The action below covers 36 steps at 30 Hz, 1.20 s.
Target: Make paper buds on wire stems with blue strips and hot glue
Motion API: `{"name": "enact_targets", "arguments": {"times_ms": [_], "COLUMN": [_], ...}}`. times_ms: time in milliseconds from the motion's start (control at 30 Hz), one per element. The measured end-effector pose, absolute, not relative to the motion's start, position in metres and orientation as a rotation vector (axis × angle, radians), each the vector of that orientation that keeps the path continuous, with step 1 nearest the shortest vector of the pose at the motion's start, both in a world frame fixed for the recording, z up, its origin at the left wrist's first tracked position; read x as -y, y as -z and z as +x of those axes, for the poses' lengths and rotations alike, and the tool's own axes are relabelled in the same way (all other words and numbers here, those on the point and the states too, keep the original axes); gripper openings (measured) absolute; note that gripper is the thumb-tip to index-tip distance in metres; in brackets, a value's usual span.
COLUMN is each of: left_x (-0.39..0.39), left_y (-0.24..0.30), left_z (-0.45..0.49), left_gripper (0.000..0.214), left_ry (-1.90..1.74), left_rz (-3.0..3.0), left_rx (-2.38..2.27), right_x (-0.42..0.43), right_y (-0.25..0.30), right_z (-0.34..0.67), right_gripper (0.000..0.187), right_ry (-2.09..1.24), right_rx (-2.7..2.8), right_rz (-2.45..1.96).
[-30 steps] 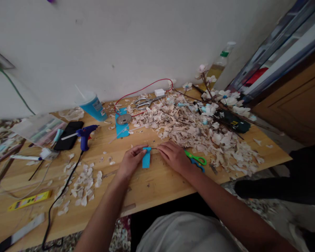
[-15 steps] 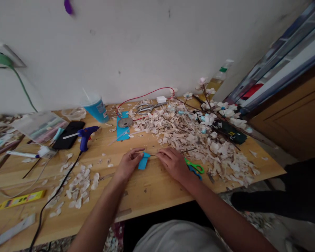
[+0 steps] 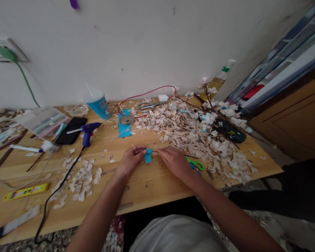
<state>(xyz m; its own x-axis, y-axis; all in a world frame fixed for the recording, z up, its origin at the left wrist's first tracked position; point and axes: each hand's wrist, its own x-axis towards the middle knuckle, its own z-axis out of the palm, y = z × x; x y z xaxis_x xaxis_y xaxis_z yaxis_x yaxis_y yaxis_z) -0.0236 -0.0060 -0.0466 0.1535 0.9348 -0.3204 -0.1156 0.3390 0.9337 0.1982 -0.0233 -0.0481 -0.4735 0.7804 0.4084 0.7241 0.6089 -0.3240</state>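
Note:
Low over the front of the wooden table, my left hand [image 3: 132, 159] pinches a small strip of blue paper [image 3: 148, 157] at its upper edge. The strip wraps around the end of a thin dark stick [image 3: 154, 151], and its loose part hangs down. My right hand [image 3: 172, 159] is closed on the same stick, whose far end [image 3: 191, 156] pokes out past the knuckles. Green-handled scissors [image 3: 196, 163] lie just right of my right hand, partly covered by it, with a blue handle [image 3: 195, 169] beside them.
A large heap of pale dried petals [image 3: 183, 127] spreads behind my hands, with a flowering branch [image 3: 212, 108] on the right. At left lie a blue glue gun [image 3: 88, 133], a black phone [image 3: 72, 131] and a yellow box [image 3: 26, 191]. A blue cup [image 3: 99, 106] stands near the wall.
The blue strip has turned and more of it is rolled around the stick, so its hanging part is shorter. My hands stay close together. The whole view has shifted slightly.

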Motion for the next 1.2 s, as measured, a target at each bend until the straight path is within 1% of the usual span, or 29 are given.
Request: {"name": "enact_targets", "arguments": {"times_ms": [267,400,567,667,1000,1200], "left_x": [0.006,0.007,0.009,0.010,0.010,0.011], "left_y": [0.052,0.052,0.047,0.046,0.051,0.045], "left_z": [-0.024,-0.023,-0.020,-0.019,-0.021,-0.019], "left_gripper": [0.048,0.044,0.048,0.043,0.039,0.045], "left_ry": [-0.928,-0.934,-0.927,-0.921,-0.938,-0.943], "left_rz": [0.962,0.943,0.750,0.696,0.851,0.792], "left_rx": [-1.115,-1.063,-1.076,-1.082,-1.014,-1.022], "right_x": [0.027,0.026,0.025,0.025,0.028,0.028], "right_y": [0.040,0.035,0.034,0.035,0.031,0.032], "right_z": [0.195,0.194,0.195,0.195,0.194,0.195], "right_gripper": [0.021,0.018,0.018,0.018,0.015,0.013], "right_ry": [-0.160,-0.164,-0.131,-0.134,-0.136,-0.066], "right_rx": [2.351,2.359,2.348,2.347,2.379,2.390], "right_rz": [-1.209,-1.212,-1.202,-1.199,-1.224,-1.213]}}
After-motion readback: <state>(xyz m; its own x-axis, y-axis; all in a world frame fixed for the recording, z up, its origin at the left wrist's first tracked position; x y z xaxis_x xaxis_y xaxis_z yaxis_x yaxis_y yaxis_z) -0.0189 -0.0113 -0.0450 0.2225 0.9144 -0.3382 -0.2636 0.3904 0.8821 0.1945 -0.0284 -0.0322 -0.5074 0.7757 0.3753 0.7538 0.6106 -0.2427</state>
